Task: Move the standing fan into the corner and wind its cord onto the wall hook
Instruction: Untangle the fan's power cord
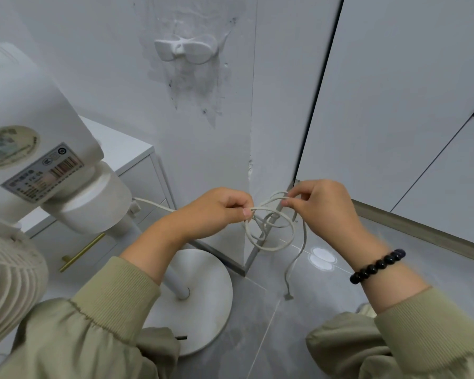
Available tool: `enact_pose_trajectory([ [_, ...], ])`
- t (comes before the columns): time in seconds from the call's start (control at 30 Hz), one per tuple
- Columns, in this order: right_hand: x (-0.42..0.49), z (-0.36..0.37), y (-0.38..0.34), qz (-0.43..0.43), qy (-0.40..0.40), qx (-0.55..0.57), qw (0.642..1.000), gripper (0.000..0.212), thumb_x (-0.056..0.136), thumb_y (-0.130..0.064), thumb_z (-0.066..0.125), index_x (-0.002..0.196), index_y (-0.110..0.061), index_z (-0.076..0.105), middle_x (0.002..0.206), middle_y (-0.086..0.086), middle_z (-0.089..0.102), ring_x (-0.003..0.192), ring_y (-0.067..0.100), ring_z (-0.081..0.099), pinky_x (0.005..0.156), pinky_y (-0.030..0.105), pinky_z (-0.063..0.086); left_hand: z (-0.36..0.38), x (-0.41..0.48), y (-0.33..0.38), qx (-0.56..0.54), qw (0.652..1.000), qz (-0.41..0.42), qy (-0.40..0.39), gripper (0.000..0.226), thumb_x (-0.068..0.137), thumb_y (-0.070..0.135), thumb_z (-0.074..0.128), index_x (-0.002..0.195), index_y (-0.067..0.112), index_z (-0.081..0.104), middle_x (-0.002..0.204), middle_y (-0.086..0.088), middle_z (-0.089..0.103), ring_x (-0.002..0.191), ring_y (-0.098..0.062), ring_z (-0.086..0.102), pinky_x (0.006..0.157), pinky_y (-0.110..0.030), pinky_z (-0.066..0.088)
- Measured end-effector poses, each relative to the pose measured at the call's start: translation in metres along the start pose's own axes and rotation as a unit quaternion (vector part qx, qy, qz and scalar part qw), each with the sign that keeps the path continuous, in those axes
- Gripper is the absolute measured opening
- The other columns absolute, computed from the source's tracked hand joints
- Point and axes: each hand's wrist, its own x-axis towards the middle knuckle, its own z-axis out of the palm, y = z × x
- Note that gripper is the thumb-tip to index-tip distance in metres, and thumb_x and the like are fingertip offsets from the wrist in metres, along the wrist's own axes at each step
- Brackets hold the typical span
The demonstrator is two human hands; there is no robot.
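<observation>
The white standing fan (39,138) stands at the left, its round base (203,296) on the grey floor beside the wall's outer corner. Its pale cord (271,228) leaves the motor housing and hangs in a few loops between my hands. My left hand (216,212) pinches the cord at the left of the loops. My right hand (320,206) pinches the top of the loops; the cord's loose end dangles down toward the floor. The white two-pronged wall hook (185,50) sits high on the wall above my hands, bare, with scuffed plaster around it.
A white cabinet (137,170) with a brass handle (82,251) stands behind the fan. White wardrobe doors (394,105) fill the right side, with a skirting strip along the floor. The grey tiled floor (298,324) lies below my hands.
</observation>
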Motion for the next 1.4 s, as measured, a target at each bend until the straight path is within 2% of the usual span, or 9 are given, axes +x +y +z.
enact_pose_trajectory([
  [0.33,-0.002,0.026,0.002,-0.059,-0.061,-0.013,0.996,0.018,0.09,-0.015,0.058,0.104,-0.017,0.069,0.099,-0.001,0.064,0.093,0.013,0.057,0.084,0.026,0.045,-0.005,-0.007,0.003,-0.09,0.993,-0.001,-0.078,0.022,0.08,0.02,0.044,0.059,0.021,0.051,0.069,-0.01,0.036,0.055,-0.009,0.034,0.055,-0.019,0.032],
  [0.47,0.006,0.019,0.002,0.011,-0.039,0.081,0.996,0.027,0.096,-0.017,0.046,0.092,-0.014,0.072,0.077,0.01,0.06,0.065,0.013,0.048,0.057,0.02,0.035,-0.006,-0.007,0.005,-0.099,0.995,-0.018,-0.027,0.019,0.077,0.023,0.041,0.062,0.012,0.046,0.068,-0.012,0.035,0.051,-0.01,0.033,0.051,-0.018,0.032],
  [0.63,0.003,0.006,-0.008,0.075,-0.065,0.305,0.947,0.041,0.098,-0.032,0.042,0.082,-0.008,0.071,0.058,0.003,0.049,0.049,0.011,0.04,0.054,0.021,0.034,-0.004,0.0,0.001,-0.145,0.987,-0.055,0.044,0.03,0.091,0.012,0.042,0.062,0.014,0.047,0.053,0.002,0.034,0.046,-0.009,0.032,0.049,-0.021,0.029],
  [0.8,-0.001,0.005,-0.013,0.061,-0.019,0.26,0.964,0.042,0.092,-0.041,0.051,0.07,-0.009,0.067,0.05,0.001,0.048,0.046,0.011,0.041,0.052,0.022,0.037,0.0,0.007,-0.003,-0.173,0.974,-0.079,0.122,0.033,0.091,0.007,0.042,0.06,0.014,0.05,0.048,0.003,0.039,0.044,-0.01,0.035,0.044,-0.018,0.029],
  [0.93,-0.01,0.005,-0.02,0.03,-0.153,0.27,0.95,0.037,0.088,-0.043,0.054,0.087,-0.01,0.071,0.042,-0.006,0.036,0.037,0.007,0.032,0.04,0.015,0.028,0.003,0.01,-0.002,-0.172,0.968,-0.101,0.155,0.032,0.09,0.009,0.044,0.06,0.014,0.052,0.048,0.003,0.042,0.044,-0.011,0.036,0.044,-0.019,0.03],
  [1.0,-0.015,0.009,-0.023,0.056,-0.199,0.285,0.936,0.042,0.092,-0.043,0.049,0.086,-0.008,0.07,0.045,0.001,0.05,0.037,0.012,0.042,0.04,0.018,0.035,0.004,0.011,-0.002,-0.168,0.966,-0.103,0.167,0.03,0.091,0.01,0.045,0.062,0.013,0.054,0.05,0.002,0.045,0.045,-0.01,0.039,0.045,-0.02,0.031],
  [1.17,-0.015,0.022,-0.02,0.161,-0.081,0.38,0.907,0.016,0.086,-0.014,0.066,0.079,0.0,0.068,0.073,0.01,0.068,0.063,0.014,0.063,0.059,0.02,0.053,0.006,0.008,0.0,-0.15,0.971,-0.075,0.169,0.024,0.094,0.014,0.048,0.074,0.007,0.058,0.058,0.001,0.052,0.046,-0.006,0.045,0.045,-0.016,0.037],
  [1.27,-0.013,0.02,-0.021,0.184,-0.013,0.481,0.857,0.019,0.081,0.009,0.063,0.081,-0.009,0.057,0.064,0.008,0.067,0.053,0.01,0.065,0.053,0.016,0.055,0.007,0.009,-0.003,-0.114,0.976,-0.079,0.166,0.028,0.092,0.019,0.054,0.078,-0.003,0.063,0.055,-0.002,0.048,0.045,-0.01,0.04,0.047,-0.02,0.035],
  [1.4,-0.007,0.013,-0.016,0.161,-0.003,0.46,0.873,0.021,0.087,0.011,0.054,0.085,-0.01,0.057,0.057,-0.001,0.068,0.038,0.006,0.054,0.043,0.018,0.046,0.01,0.014,-0.004,-0.033,0.977,-0.076,0.197,0.024,0.088,0.026,0.062,0.069,0.013,0.069,0.048,0.004,0.034,0.041,-0.006,0.029,0.047,-0.02,0.028],
])
